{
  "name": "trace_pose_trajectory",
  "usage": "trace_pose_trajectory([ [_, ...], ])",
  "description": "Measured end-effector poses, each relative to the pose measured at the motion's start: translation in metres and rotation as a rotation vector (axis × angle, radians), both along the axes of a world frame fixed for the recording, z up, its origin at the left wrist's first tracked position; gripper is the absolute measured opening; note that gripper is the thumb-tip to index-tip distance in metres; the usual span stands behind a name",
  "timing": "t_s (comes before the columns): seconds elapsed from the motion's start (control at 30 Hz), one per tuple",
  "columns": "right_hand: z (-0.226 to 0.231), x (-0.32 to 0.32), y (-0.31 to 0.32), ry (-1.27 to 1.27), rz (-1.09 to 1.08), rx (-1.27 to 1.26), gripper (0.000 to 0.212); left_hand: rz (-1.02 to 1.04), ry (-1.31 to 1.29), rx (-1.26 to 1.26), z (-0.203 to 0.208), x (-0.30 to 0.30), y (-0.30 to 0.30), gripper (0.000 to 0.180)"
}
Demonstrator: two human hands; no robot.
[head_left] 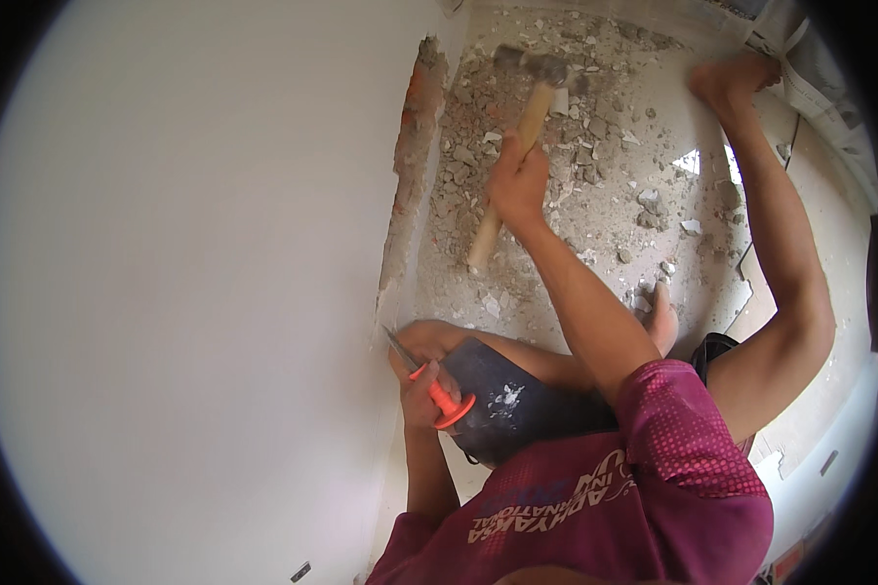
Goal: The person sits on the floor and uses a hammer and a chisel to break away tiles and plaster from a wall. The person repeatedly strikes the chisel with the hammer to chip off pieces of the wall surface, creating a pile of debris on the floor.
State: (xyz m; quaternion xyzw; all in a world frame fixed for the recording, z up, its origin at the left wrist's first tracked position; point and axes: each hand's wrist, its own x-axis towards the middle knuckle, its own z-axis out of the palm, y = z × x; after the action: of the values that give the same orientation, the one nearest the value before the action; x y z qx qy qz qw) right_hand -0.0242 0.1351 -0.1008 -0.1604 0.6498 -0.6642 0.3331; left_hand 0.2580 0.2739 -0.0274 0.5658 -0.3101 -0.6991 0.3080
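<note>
My right hand (pixel 519 185) is closed round the wooden handle of a hammer (pixel 534 117), held up over the floor with its dark metal head at the far end, a little blurred. Lower left, my left hand (pixel 421 398) grips a chisel (pixel 446 402) by its orange handle, which has a round guard. The chisel's grey blade points up and left, its tip close to the white wall (pixel 215 244). Just beyond the tip runs a chipped strip (pixel 415 146) along the wall's foot, where brick and rough mortar are bare.
Broken plaster and mortar rubble (pixel 595 156) is strewn over the floor. My left knee is bent beside the wall, and my right leg (pixel 790 224) stretches out at the right. Pale sheeting (pixel 829 88) lies at the far right edge.
</note>
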Motion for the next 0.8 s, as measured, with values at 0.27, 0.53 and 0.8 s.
trace_pose_trajectory([
  [0.27, 0.014, -0.007, 0.056, -0.284, 0.621, 0.192, 0.042, 0.021, 0.017, 0.037, -0.01, 0.026, 0.013, 0.018],
  [0.53, -0.002, -0.038, 0.121, 0.002, 0.344, 0.145, 0.041, -0.095, -0.204, -0.019, 0.006, -0.028, 0.004, 0.021],
  [0.8, 0.006, -0.048, 0.158, 0.043, 0.416, 0.155, 0.035, -0.124, -0.173, 0.052, 0.009, -0.104, 0.014, 0.027],
])
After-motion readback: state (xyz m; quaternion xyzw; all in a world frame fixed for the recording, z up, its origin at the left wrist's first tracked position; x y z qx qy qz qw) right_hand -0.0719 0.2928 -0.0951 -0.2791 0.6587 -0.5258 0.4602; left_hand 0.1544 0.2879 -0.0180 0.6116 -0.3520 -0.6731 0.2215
